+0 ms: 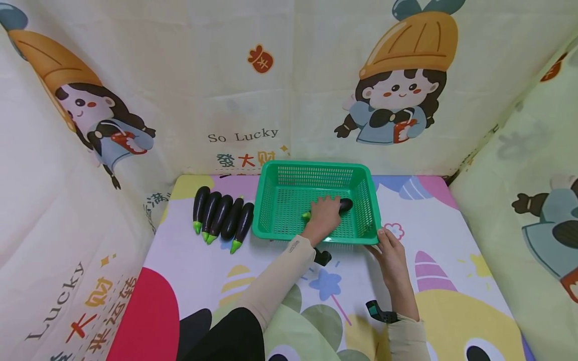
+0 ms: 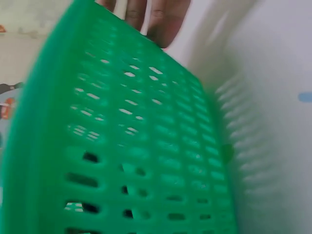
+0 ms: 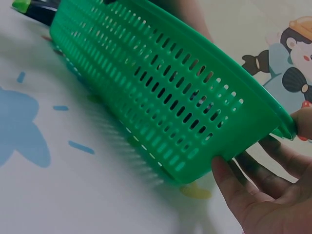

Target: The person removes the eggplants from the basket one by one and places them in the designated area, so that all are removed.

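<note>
A green plastic basket (image 1: 289, 235) with slotted walls is at the back middle of the table. Inside it, my left hand (image 1: 322, 216) grips a dark purple eggplant (image 1: 346, 204), hiding its middle; the green stem shows at the left. Fingers (image 2: 168, 22) of that hand show past the rim in the left wrist view. At the basket's front right corner, my right hand (image 1: 392, 253) holds the rim, thumb on top and fingers below, as the right wrist view shows (image 3: 273, 190). Several more eggplants (image 1: 221, 211) lie side by side left of the basket, stems toward me.
A patterned cloth (image 1: 253, 291) covers the table. Printed fabric walls (image 1: 307, 100) stand behind it and at both sides. Each wrist wears a dark strap with a small camera (image 1: 381, 313).
</note>
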`<state>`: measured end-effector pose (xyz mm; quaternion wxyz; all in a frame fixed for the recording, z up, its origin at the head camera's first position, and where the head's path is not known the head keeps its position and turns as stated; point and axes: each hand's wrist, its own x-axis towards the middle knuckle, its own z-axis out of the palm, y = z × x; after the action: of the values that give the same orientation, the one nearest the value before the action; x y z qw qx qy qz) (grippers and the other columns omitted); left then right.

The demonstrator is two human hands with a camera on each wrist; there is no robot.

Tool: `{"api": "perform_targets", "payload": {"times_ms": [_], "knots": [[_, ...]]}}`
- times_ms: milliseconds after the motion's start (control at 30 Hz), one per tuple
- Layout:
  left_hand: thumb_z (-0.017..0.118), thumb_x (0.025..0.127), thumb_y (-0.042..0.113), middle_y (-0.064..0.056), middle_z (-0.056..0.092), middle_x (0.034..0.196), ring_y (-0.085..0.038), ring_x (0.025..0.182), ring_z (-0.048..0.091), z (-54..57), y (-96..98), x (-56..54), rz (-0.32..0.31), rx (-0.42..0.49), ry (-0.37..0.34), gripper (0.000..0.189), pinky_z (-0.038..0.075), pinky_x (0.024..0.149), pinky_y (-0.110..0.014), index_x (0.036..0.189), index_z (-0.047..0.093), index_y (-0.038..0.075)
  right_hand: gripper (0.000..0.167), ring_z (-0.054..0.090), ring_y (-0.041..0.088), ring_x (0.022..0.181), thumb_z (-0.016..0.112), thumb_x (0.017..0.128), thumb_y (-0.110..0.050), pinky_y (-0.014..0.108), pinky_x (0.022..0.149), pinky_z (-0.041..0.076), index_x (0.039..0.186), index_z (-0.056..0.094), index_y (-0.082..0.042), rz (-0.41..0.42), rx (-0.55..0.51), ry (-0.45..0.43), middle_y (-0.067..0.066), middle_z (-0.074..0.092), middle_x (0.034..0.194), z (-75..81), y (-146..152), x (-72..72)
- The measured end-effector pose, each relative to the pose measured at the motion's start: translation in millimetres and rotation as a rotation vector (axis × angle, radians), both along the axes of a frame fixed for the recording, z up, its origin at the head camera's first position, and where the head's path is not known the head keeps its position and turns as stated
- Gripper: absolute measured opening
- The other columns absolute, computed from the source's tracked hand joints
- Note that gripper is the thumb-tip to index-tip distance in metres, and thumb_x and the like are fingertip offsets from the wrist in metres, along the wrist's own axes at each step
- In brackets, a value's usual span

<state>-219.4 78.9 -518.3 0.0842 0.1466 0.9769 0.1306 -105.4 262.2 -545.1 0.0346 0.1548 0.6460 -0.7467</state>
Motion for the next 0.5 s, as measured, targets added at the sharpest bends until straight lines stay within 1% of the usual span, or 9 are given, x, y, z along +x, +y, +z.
{"api": "perform_targets", "payload": {"times_ms": [267, 500], "knots": [[0.049, 0.104, 0.026, -0.013, 0.063, 0.139, -0.035, 0.126, 0.060, 11.1, -12.3, 4.9, 0.017, 0.025, 0.163, 0.049, 0.051, 0.104, -0.056, 0.152, 0.049, 0.017, 0.061, 0.067, 0.002, 0.113, 0.052, 0.109, -0.041, 0.021, 0.093, 0.058, 0.153, 0.045, 0.000, -0.011, 0.005, 0.001, -0.007, 0.064, 0.128, 0.0, -0.1, 0.8], [0.047, 0.103, 0.027, -0.011, 0.063, 0.139, -0.033, 0.122, 0.061, 22.7, -24.6, 11.4, 0.042, 0.088, 0.232, 0.048, 0.052, 0.099, -0.051, 0.150, 0.052, 0.017, 0.061, 0.067, 0.002, 0.112, 0.052, 0.109, -0.041, 0.021, 0.092, 0.058, 0.153, 0.045, 0.000, -0.014, 0.001, -0.002, -0.008, 0.065, 0.126, 0.5, -0.6, 1.1]]}}
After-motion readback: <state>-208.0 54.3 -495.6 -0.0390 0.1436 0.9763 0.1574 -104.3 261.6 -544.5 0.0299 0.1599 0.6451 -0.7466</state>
